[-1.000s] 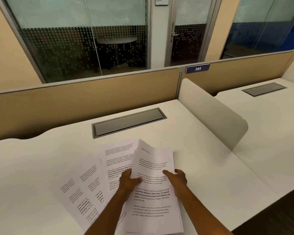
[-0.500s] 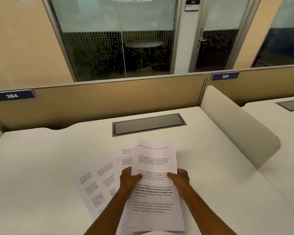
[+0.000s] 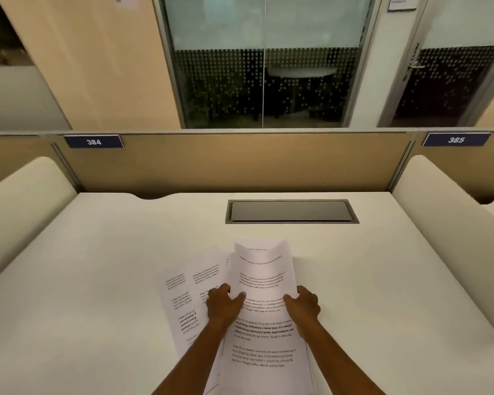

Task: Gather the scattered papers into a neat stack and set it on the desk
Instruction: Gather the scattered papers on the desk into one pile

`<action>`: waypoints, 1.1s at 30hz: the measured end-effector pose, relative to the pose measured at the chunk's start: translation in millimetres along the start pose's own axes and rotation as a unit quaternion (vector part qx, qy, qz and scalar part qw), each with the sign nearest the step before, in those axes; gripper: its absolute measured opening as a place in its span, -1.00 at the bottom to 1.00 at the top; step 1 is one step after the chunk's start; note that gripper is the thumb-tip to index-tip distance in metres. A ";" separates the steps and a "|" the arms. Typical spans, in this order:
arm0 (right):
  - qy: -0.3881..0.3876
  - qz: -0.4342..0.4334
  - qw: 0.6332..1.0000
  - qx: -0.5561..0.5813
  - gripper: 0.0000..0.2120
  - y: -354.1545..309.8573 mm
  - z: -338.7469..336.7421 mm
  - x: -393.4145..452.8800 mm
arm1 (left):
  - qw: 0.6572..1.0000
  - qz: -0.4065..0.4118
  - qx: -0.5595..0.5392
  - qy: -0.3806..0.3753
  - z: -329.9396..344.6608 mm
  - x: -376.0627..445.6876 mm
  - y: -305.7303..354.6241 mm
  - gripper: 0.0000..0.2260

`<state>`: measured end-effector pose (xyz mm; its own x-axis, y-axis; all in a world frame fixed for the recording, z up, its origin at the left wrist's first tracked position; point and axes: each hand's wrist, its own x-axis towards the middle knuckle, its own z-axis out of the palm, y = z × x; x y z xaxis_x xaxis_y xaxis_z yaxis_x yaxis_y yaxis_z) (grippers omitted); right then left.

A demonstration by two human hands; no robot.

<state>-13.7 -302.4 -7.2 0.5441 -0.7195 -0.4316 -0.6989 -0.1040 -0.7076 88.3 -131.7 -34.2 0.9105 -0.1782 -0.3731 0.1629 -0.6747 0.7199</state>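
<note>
Office cubicle with a beige divider and a big pale tabletop (image 3: 97, 280), cable hatch (image 3: 292, 211) set in near the back. The papers (image 3: 264, 280) sit close to the near edge, just about centred. Most are already pulled into one pile, with its long axis running away from the person and the top of the text pointing at the divider. A couple of loose sheets (image 3: 183, 297) fan out to the left from under it, tilted a bit off that line.

Left hand (image 3: 224, 305) grips the pile's left edge, fingers curled under and thumb on top. Right hand (image 3: 304, 305) presses the right edge, fingers bent, thumb on the page.

I'd say it's mid-gather. The next bit probably needs those fanned sheets slid under or into the pile, then squaring the edges before laying it flat.
</note>
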 end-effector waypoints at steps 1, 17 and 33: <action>0.002 0.000 1.000 -0.016 -0.63 0.3 1.0 0.5 | 1.000 0.002 -0.001 -0.001 -3.4 -7.0 6.4 -0.44; 0.001 -0.015 1.000 0.005 -0.58 5.5 6.1 2.6 | 0.995 -0.031 -0.093 0.025 -18.3 -38.0 37.6 -0.74; -0.078 0.008 0.987 0.144 -0.60 -0.2 -2.6 -3.9 | 0.974 -0.098 -0.204 0.021 -21.9 -33.5 40.8 -0.44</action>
<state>-16.8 -301.4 -3.9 0.6144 -0.6032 -0.5086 -0.5592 0.1218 -0.8200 72.8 -137.5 20.5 0.8607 -0.0390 -0.5077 0.4638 -0.3513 0.8133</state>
